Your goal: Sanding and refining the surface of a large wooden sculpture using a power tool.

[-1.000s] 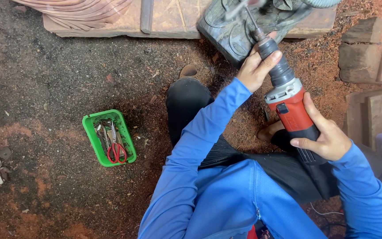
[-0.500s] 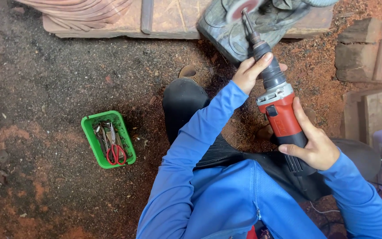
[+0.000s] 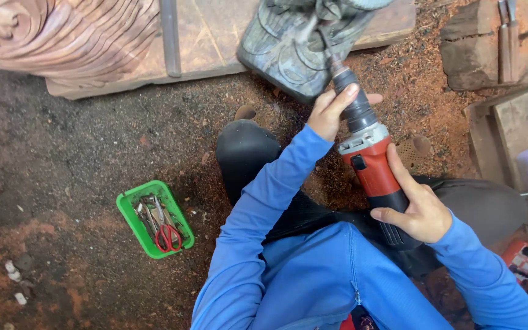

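At the bottom of the frame sits a person in a blue long-sleeved top, legs in dark trousers folded on the sawdust-strewn floor (image 3: 62, 153). The right hand (image 3: 420, 211), lower right of centre, is wrapped tight round the dark rear grip of a red and black rotary grinder (image 3: 371, 168). The tool slants from that hand up and to the left, toward the top middle of the frame. Further up its body, the left hand (image 3: 328, 113) is closed round the black nose of the tool, thumb and fingers curled over it just behind the thin metal shaft. The tip of that shaft lies against a dark grey-green carved block (image 3: 291, 40) at the top centre, though the bit itself is too blurred to make out.

Off to the lower left, well apart from the person, a small green tray (image 3: 126, 211) stands on the floor with red-handled scissors (image 3: 167, 237) and other metal tools in it. Beyond the carved block lies a flat wooden plank (image 3: 215, 30), and on its left end, in the upper left corner, a pale reddish wood carving (image 3: 62, 30) with flowing grooves. Rough wooden blocks (image 3: 469, 55) lie in the upper right.
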